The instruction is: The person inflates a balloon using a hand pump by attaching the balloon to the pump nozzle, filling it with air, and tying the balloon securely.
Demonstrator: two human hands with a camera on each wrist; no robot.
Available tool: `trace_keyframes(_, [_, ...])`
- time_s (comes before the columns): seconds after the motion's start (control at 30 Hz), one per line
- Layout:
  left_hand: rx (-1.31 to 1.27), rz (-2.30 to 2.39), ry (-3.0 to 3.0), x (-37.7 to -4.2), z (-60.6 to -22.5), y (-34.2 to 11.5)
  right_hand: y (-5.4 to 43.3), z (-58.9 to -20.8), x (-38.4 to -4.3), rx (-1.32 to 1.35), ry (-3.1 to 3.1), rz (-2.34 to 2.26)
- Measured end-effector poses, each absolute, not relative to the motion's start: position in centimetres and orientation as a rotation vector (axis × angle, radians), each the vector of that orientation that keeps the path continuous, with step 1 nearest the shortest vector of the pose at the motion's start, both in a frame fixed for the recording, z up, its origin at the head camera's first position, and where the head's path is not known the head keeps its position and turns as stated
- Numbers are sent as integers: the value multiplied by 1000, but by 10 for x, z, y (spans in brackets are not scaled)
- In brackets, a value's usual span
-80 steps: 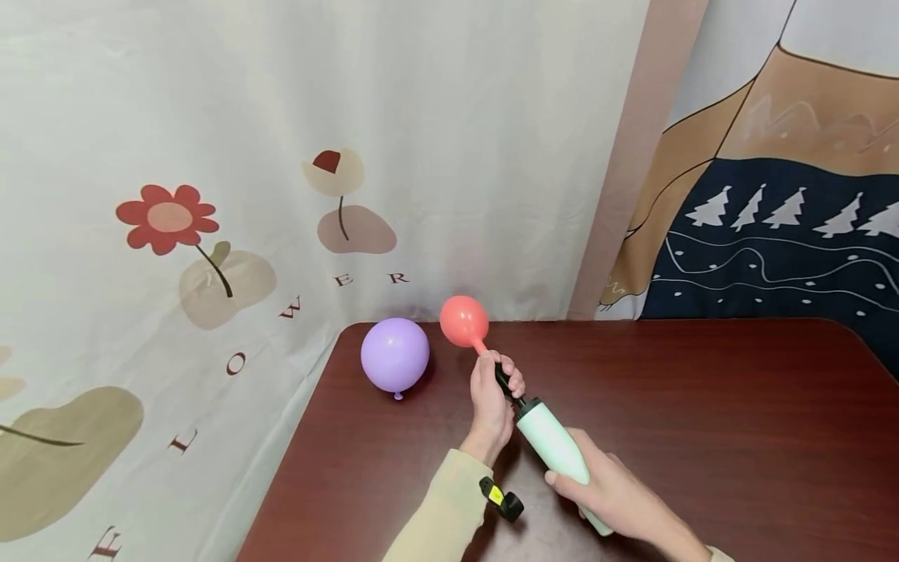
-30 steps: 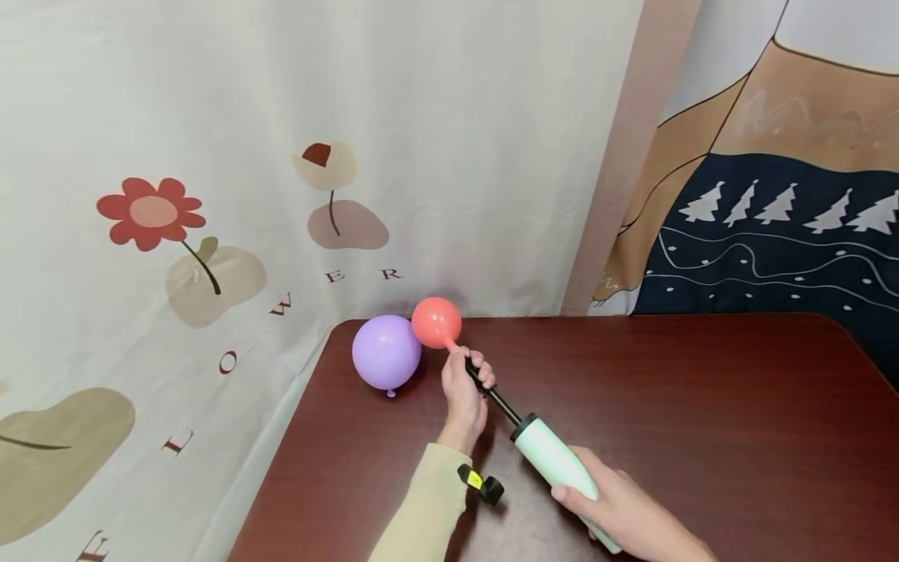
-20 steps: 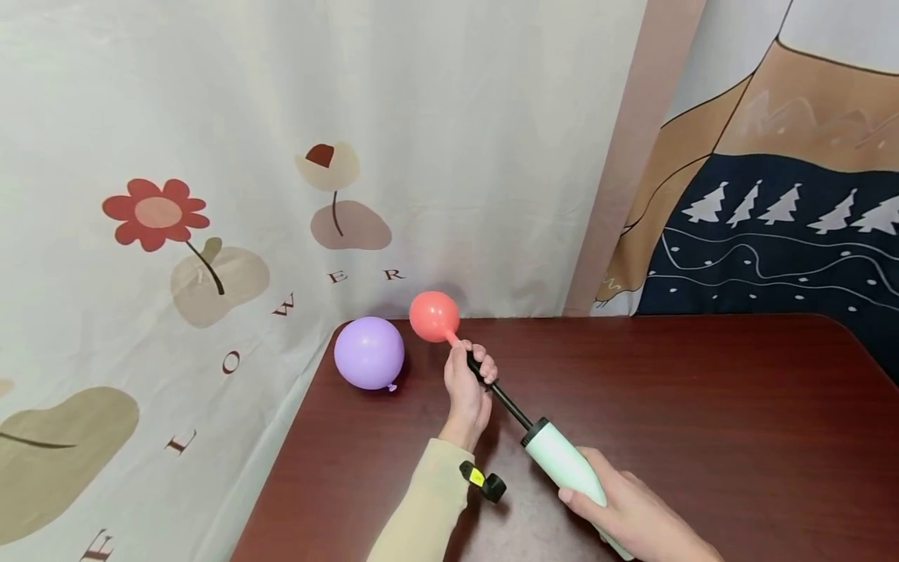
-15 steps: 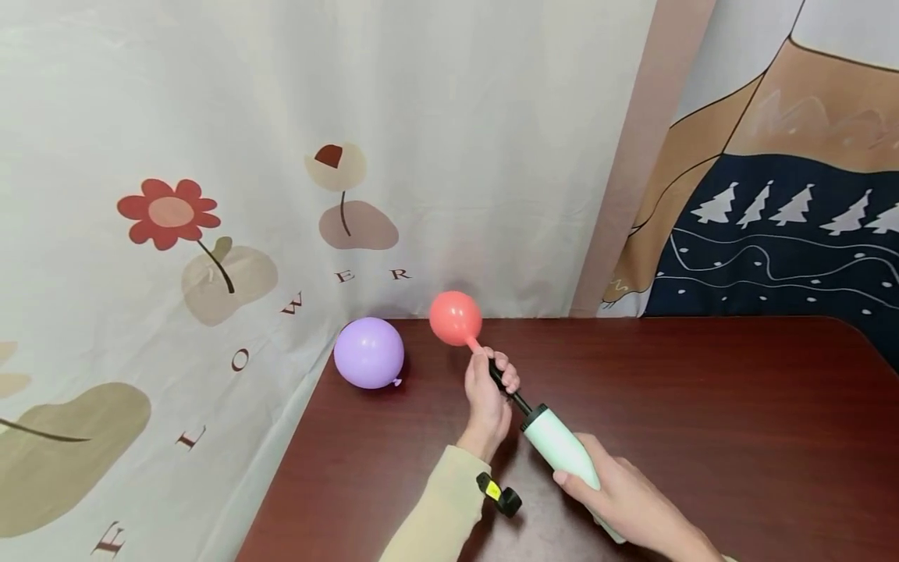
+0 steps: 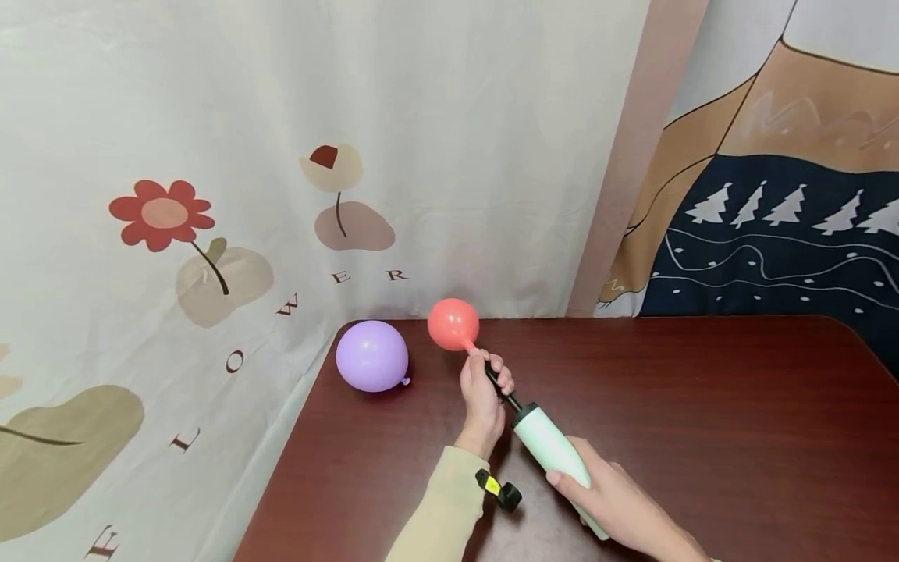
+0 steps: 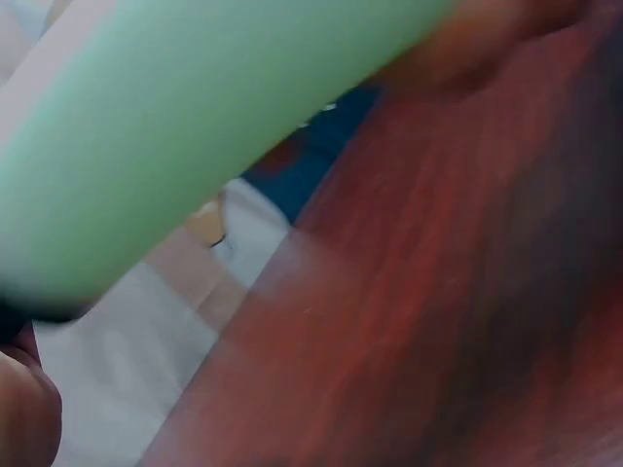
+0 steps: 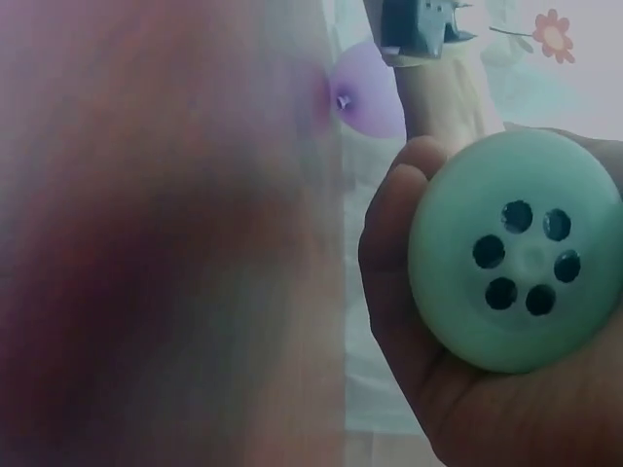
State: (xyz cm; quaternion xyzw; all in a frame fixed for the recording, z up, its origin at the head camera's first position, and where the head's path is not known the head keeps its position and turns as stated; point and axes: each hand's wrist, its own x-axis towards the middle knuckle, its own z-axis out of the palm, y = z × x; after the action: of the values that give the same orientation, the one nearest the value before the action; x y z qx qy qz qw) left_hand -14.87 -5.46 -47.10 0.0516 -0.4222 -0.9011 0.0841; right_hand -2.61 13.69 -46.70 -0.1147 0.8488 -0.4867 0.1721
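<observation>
My left hand (image 5: 483, 398) grips the black end of a mint-green balloon pump (image 5: 553, 449), its fingers curled at the neck of a small, partly inflated red balloon (image 5: 453, 325). The balloon points up and away from me. My right hand (image 5: 609, 496) is wrapped round the pump's green barrel. A short length of black shaft (image 5: 515, 402) shows between the barrel and my left hand. In the right wrist view the barrel's round base (image 7: 531, 253) faces the camera, with several dark holes. The left wrist view shows the blurred green barrel (image 6: 195, 146) close up.
A tied purple balloon (image 5: 372, 357) lies at the far left corner of the dark red-brown table (image 5: 702, 421). Printed curtains (image 5: 477, 156) hang right behind and left of the table. A black device (image 5: 504, 493) is strapped to my left wrist.
The pump's shaft slid far out about a second ago and is now mostly back inside the barrel. The purple balloon has shifted left and turned, its knot now to the right.
</observation>
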Motion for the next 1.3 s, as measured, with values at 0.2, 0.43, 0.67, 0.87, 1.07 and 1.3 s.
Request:
trace_keyframes(0.2, [173, -2664, -1191, -162, -460, -72, 161, -468, -10, -354, 2316, -1327])
trace_keyframes(0.43, [139, -2703, -1222, -158, -457, -62, 156, -465, -12, -352, 2379, -1308])
trace_keyframes(0.67, [113, -2739, -1298, -138, -467, -40, 141, -463, -28, -416, 2475, -1411])
trace_keyframes(0.87, [151, -2724, -1348, -129, -474, -38, 136, -470, -29, -409, 2439, -1466])
trace_keyframes(1.07, [196, -2728, -1294, -136, -472, -51, 140, -470, -17, -302, 2344, -1413])
trace_keyframes(1.3, [189, -2709, -1200, -153, -457, -67, 163, -463, -3, -372, 2318, -1334])
